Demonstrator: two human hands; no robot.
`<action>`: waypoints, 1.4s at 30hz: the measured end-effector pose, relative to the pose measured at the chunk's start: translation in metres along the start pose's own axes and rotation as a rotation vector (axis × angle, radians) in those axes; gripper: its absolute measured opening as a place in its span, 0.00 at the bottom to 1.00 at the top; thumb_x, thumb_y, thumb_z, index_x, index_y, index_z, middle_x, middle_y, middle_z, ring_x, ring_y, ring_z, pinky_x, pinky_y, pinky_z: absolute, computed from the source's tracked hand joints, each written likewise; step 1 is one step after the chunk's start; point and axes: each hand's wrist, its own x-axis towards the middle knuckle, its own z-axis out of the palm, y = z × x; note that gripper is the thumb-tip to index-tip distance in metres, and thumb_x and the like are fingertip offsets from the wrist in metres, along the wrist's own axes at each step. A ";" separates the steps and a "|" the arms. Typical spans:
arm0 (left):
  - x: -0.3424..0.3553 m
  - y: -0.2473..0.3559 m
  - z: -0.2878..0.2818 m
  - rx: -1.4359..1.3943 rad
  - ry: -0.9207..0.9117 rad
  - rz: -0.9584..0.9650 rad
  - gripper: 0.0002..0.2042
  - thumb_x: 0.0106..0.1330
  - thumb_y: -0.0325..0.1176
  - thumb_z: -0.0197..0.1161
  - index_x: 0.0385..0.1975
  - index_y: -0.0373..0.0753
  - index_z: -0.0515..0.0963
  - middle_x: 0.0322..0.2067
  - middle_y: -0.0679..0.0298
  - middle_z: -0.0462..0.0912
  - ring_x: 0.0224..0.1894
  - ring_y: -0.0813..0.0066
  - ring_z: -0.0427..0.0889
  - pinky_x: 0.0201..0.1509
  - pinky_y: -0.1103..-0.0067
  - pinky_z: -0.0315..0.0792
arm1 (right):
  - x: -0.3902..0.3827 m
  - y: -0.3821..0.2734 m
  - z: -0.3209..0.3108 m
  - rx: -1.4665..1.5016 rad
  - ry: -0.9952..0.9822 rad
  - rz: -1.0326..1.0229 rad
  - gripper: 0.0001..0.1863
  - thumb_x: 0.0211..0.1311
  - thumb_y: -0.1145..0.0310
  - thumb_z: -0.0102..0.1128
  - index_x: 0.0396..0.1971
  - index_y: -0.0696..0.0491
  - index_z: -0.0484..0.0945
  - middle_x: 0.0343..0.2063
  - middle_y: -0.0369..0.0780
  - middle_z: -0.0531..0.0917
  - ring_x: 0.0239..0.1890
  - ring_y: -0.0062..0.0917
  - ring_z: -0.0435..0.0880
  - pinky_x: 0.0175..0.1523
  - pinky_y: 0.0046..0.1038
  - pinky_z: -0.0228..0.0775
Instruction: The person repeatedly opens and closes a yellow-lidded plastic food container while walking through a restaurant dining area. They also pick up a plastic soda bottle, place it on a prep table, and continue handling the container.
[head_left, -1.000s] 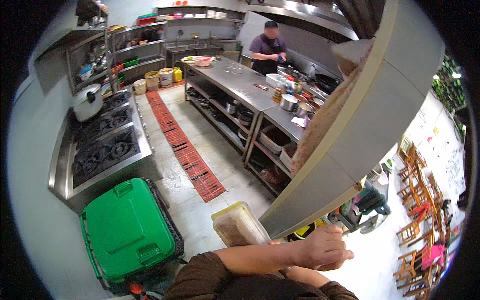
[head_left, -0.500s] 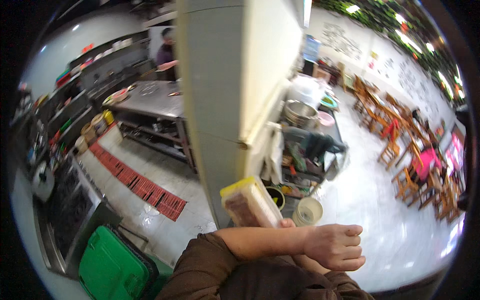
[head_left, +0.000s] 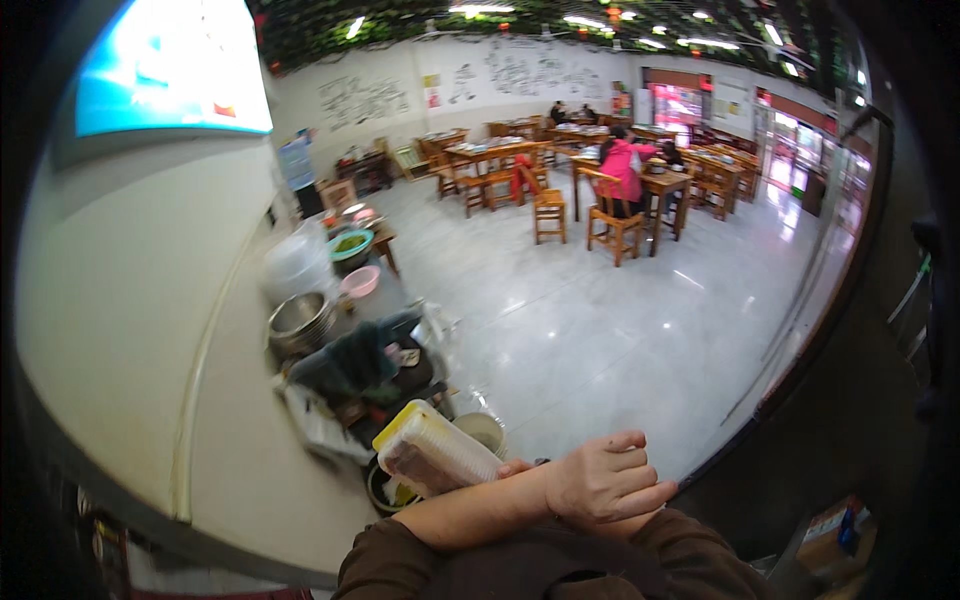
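My forearms cross in front of me. The left one reaches over to the right and ends in my left hand (head_left: 615, 482), its fingers curled into a loose fist; nothing shows in it. Beneath that forearm, my right hand (head_left: 514, 467) grips a long stack of clear ribbed plastic food boxes (head_left: 445, 450). The stack has a yellow end, and something brown shows along its lower side. It tilts up to the left, away from me. Most of my right hand is hidden behind the left forearm.
Along the left wall stands a cart with steel bowls (head_left: 302, 325), a pink basin (head_left: 360, 282) and a teal basin (head_left: 350, 248). Near the stack are a pale bucket (head_left: 482, 433) and a dark bin (head_left: 385, 490). Wooden chairs (head_left: 612, 225) and seated people are farther off.
My view has swung right, from the kitchen and wall corner to the dining room. The box stack is still in my right hand, and my left hand remains curled.
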 end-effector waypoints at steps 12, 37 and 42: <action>-0.048 -0.110 0.074 -0.113 0.059 0.047 0.10 0.51 0.20 0.60 0.33 0.39 0.77 0.16 0.70 0.69 0.18 0.76 0.70 0.38 0.76 0.73 | -0.013 -0.085 -0.045 0.155 0.039 -0.361 0.26 0.64 0.51 0.47 0.50 0.58 0.72 0.42 0.47 0.79 0.42 0.36 0.80 0.53 0.36 0.72; -0.290 -0.508 0.113 -1.178 2.103 -2.026 0.11 0.61 0.44 0.48 0.20 0.48 0.66 0.17 0.74 0.67 0.19 0.77 0.66 0.39 0.74 0.64 | 0.065 -0.296 -0.060 -0.572 0.636 -0.990 0.39 0.60 0.53 0.56 0.67 0.55 0.55 0.58 0.41 0.67 0.57 0.28 0.70 0.60 0.32 0.66; -0.345 -0.482 0.178 -1.695 1.366 -1.108 0.23 0.70 0.52 0.46 0.52 0.40 0.70 0.48 0.58 0.74 0.53 0.66 0.72 0.67 0.69 0.58 | 0.067 -0.341 -0.075 -1.795 1.017 -1.072 0.44 0.44 0.54 0.69 0.64 0.51 0.64 0.64 0.48 0.60 0.64 0.48 0.58 0.66 0.46 0.52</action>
